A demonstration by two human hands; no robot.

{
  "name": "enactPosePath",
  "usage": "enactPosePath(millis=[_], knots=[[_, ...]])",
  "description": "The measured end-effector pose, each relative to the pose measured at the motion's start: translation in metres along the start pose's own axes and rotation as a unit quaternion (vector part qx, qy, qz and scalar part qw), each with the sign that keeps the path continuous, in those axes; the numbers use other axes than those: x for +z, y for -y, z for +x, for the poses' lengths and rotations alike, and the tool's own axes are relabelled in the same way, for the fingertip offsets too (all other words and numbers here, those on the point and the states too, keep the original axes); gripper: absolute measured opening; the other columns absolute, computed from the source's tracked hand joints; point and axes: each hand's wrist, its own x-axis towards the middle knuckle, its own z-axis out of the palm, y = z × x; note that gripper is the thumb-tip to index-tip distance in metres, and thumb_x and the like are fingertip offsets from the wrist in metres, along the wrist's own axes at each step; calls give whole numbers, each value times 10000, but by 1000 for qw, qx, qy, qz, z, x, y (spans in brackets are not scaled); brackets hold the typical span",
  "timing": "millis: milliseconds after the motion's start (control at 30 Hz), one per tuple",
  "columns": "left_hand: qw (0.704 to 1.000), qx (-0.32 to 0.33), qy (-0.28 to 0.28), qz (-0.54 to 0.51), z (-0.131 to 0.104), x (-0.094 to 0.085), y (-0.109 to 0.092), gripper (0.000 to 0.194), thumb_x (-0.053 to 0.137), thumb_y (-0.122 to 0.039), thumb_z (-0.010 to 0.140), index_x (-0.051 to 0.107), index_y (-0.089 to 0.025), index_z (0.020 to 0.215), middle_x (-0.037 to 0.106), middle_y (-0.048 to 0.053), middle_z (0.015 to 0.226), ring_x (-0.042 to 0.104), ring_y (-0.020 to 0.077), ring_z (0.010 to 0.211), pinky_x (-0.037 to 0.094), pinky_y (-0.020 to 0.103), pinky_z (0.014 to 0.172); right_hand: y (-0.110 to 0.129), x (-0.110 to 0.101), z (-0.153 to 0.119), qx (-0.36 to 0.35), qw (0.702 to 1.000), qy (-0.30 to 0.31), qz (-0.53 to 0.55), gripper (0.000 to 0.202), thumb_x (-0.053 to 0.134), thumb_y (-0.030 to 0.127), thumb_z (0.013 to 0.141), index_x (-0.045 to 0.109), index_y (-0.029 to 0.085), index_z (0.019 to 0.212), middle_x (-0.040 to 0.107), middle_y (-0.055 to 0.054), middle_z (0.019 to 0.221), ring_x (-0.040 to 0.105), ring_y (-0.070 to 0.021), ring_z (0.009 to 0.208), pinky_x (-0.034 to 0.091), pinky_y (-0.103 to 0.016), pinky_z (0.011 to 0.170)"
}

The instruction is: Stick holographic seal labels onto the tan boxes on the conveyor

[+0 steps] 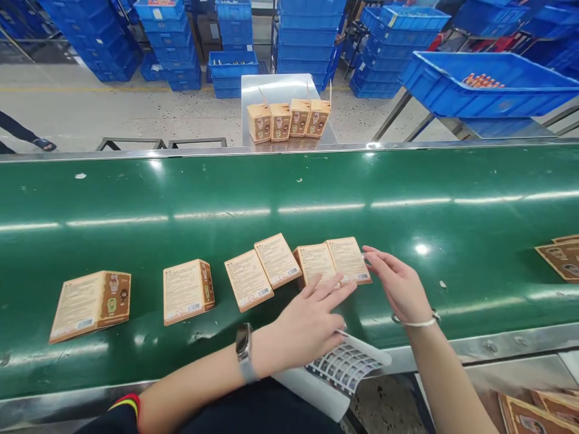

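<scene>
My left hand [312, 316], with a watch on the wrist, reaches over two cream and brown cartons; its fingers are spread over their lower edges. Below its palm a curled sheet of small labels [346, 364] appears pinched at the thumb side. My right hand [398, 280], wearing a bracelet, has its fingertips at the right edge of the rightmost carton [348, 259]. Whether anything is between those fingertips is too small to tell. Left of my hands, two overlapping cartons [248, 280], a single carton [183, 292] and another carton [90, 304] lie on the green belt.
The green conveyor belt [226, 187] crosses the view. Beyond it, several upright cartons [289, 120] stand on a metal stand, with a blue bin [488, 90] at right. Brown cartons [561, 256] lie at the belt's right end, more [538, 413] below. A person's foot [44, 144] shows far left.
</scene>
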Motion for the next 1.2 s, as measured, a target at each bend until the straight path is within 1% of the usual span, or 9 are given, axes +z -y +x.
enactPosePath(millis=[67, 267, 567, 733, 800, 900, 967, 1067, 1200], knots=[[998, 20, 20, 47, 13, 8, 3, 188, 621, -240, 893, 722, -94, 830, 334, 201, 1559, 254, 354, 1476, 201, 538, 1224, -4, 8, 8, 14, 999, -17, 26, 468, 760, 618, 601, 709, 187, 776, 733, -122, 1086, 690, -259, 883, 575, -424, 798], [995, 19, 54, 77, 34, 15, 6, 189, 663, -228, 857, 741, -56, 844, 356, 256, 1527, 314, 384, 1443, 267, 508, 1205, -2, 11, 7, 18, 997, -63, 31, 405, 765, 538, 587, 716, 184, 779, 749, -103, 970, 672, -249, 851, 571, -387, 733], [995, 33, 52, 80, 50, 20, 3, 174, 657, -202, 840, 752, -67, 895, 372, 236, 1524, 336, 365, 1439, 260, 499, 1202, -8, 7, 11, -111, 971, -143, -157, 368, 604, 574, 727, 604, 206, 754, 716, -103, 870, 669, -238, 765, 549, -428, 764], [994, 20, 94, 60, 67, 16, 6, 154, 666, -200, 839, 751, -72, 828, 361, 236, 1531, 312, 366, 1450, 253, 501, 1206, 1, 0, 29, -107, 952, -215, -190, 475, 619, 500, 720, 532, 181, 1062, 701, -112, 965, 658, -201, 648, 535, -377, 669], [995, 26, 92, 37, 71, 8, 7, 167, 662, -210, 858, 742, -86, 779, 378, 211, 1532, 316, 348, 1452, 253, 469, 1209, 11, -12, 29, -104, 947, -218, -210, 426, 584, 485, 742, 558, 173, 1031, 706, -129, 961, 669, -220, 681, 535, -392, 689], [997, 4, 73, -27, 68, -7, 6, 185, 628, -253, 901, 732, -122, 823, 616, 152, 1335, 558, 282, 1268, 442, 388, 1057, 34, -32, 4, -166, 943, -146, -250, 346, 525, 523, 812, 637, 203, 876, 728, -122, 928, 693, -262, 814, 547, -399, 727], [992, -54, 58, -100, 60, -18, 3, 207, 603, -311, 924, 728, -148, 889, 745, 80, 1000, 690, 210, 941, 517, 308, 813, 49, -41, -27, -218, 941, -26, -257, 347, 529, 546, 855, 679, 234, 882, 744, -79, 910, 705, -245, 838, 564, -369, 737], [969, -113, 9, -221, 42, -31, -6, 219, 607, -349, 921, 724, -165, 894, 695, -6, 713, 620, 122, 649, 438, 227, 617, 65, -45, -72, -277, 916, 139, -255, 300, 568, 520, 894, 697, 258, 959, 757, -39, 918, 721, -205, 806, 587, -296, 682], [936, -132, -2, -327, 17, -39, -18, 151, 665, -293, 876, 722, -154, 891, 691, -21, 734, 591, 95, 657, 426, 194, 633, 68, -36, -102, -352, 885, 149, -266, 156, 546, 353, 953, 664, 250, 960, 742, -17, 851, 716, -160, 713, 579, -233, 607]])
